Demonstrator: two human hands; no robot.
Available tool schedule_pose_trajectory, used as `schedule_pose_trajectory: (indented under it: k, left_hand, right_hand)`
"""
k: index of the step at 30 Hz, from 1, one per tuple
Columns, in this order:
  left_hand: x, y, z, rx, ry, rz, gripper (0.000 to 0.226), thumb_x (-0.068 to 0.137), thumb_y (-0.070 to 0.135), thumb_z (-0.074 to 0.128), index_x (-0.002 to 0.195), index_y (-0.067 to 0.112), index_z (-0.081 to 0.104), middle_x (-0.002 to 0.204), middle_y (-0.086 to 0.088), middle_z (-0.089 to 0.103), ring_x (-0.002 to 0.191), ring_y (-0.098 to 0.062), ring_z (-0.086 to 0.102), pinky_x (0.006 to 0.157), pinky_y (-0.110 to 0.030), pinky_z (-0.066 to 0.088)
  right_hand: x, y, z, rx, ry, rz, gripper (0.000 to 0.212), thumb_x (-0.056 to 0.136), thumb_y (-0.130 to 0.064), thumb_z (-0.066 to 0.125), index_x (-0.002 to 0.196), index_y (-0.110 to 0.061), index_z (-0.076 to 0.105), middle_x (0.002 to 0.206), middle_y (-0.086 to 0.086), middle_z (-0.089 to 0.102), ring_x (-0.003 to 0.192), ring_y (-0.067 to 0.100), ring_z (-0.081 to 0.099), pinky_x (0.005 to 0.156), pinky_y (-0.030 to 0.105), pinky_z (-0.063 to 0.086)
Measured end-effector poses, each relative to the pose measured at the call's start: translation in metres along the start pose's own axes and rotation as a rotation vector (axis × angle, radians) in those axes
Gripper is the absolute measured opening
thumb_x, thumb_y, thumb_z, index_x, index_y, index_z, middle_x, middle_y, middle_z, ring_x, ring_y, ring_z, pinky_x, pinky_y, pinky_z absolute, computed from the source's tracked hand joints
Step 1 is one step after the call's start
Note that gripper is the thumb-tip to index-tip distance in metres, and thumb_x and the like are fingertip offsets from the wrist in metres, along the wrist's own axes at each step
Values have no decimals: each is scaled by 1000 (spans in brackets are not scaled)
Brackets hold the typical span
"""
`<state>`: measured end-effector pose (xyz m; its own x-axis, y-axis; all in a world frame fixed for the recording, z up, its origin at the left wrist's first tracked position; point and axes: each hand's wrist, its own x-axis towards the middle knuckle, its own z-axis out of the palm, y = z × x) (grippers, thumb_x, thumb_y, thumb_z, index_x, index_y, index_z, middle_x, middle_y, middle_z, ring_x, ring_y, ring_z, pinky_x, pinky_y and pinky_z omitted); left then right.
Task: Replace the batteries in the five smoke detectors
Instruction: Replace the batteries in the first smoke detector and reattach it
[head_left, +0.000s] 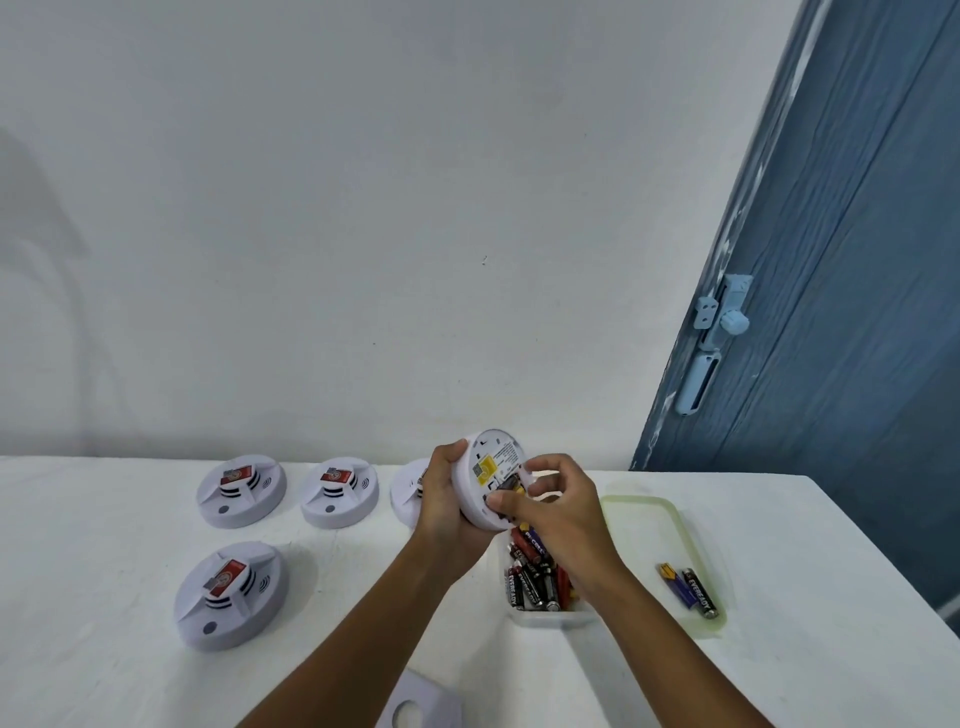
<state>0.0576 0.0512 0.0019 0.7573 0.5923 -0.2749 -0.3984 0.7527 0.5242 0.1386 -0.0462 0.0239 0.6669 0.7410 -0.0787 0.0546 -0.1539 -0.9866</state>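
At frame centre the left hand (447, 499) grips a smoke detector (488, 478) back-up; the right hand (556, 504) pinches at its battery bay. Below, a tub of batteries (535, 582) — "EVEREADY" legible — sits well inside the surface (104, 675) edge, bare cloth at lower left.

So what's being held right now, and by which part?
The left hand grips the smoke detector by its rim; the right hand fingers work at its battery compartment.
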Motion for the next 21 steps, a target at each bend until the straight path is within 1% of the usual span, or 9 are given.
schedule_pose_trajectory:
  k: [3, 6, 8, 11, 13, 15, 17, 18, 21]
  left_hand:
    - [1, 0, 2, -27, -23, 8, 48, 76, 39, 53, 111, 7, 61, 98, -16, 65, 92, -30, 59, 80, -41, 49]
    - [1, 1, 7, -38, -53, -9, 48, 76, 40, 52, 109, 7, 63, 102, -17, 63, 100, -33, 56, 88, -45, 43]
    - [2, 1, 11, -52, -79, -17, 49, 76, 41, 53, 109, 7, 64, 107, -17, 62, 106, -35, 52, 94, -46, 40]
    - [3, 0, 15, -69, -122, -20, 52, 77, 43, 52, 113, 7, 62, 111, -17, 60, 109, -36, 51, 89, -44, 42]
    - [2, -1, 17, -71, -134, -17, 53, 77, 44, 51, 113, 7, 62, 108, -17, 60, 107, -34, 52, 86, -42, 44]
    - [2, 0, 17, -58, -144, -11, 54, 78, 44, 51, 115, 7, 61, 108, -16, 60, 107, -32, 51, 85, -40, 44]
    - [1, 2, 16, -55, -152, -8, 52, 79, 44, 50, 114, 6, 61, 106, -15, 60, 105, -31, 52, 84, -39, 44]
    - [0, 3, 15, -53, -154, -6, 52, 79, 44, 49, 113, 6, 61, 105, -15, 61, 104, -31, 53, 84, -39, 43]
    - [-3, 7, 10, -36, -146, 7, 54, 79, 45, 50, 116, 7, 59, 105, -16, 61, 104, -31, 53, 87, -39, 41]
  right_hand:
    - [4, 2, -1, 23, 8, 31, 75, 57, -32, 90, 119, -32, 49, 106, -3, 55, 88, 13, 63, 69, 26, 53]
    - [9, 6, 1, 108, -27, 79, 91, 54, -31, 92, 130, -35, 43, 116, -3, 56, 99, 16, 63, 82, 33, 55]
    - [11, 8, 2, 215, -41, 110, 95, 47, -31, 92, 130, -33, 45, 115, 0, 61, 99, 18, 66, 82, 35, 55]
    - [14, 7, 3, 384, -83, 129, 91, 43, -24, 94, 124, -27, 52, 108, 4, 70, 91, 19, 69, 64, 26, 52]
    - [13, 4, 5, 471, -122, 161, 85, 43, -20, 92, 120, -21, 57, 101, 5, 73, 81, 20, 67, 54, 25, 45]
    - [13, 3, 6, 517, -152, 194, 75, 47, -16, 92, 115, -17, 60, 94, 5, 71, 70, 17, 61, 47, 25, 35]
    - [12, 2, 8, 520, -175, 203, 64, 51, -16, 88, 109, -16, 62, 88, 5, 68, 65, 14, 56, 45, 24, 30]
    - [12, 2, 8, 513, -187, 195, 62, 51, -15, 89, 107, -15, 63, 86, 4, 67, 63, 13, 55, 45, 24, 29]
    - [10, 1, 12, 476, -204, 185, 51, 61, -18, 84, 108, -12, 64, 84, 3, 67, 61, 12, 54, 46, 24, 32]
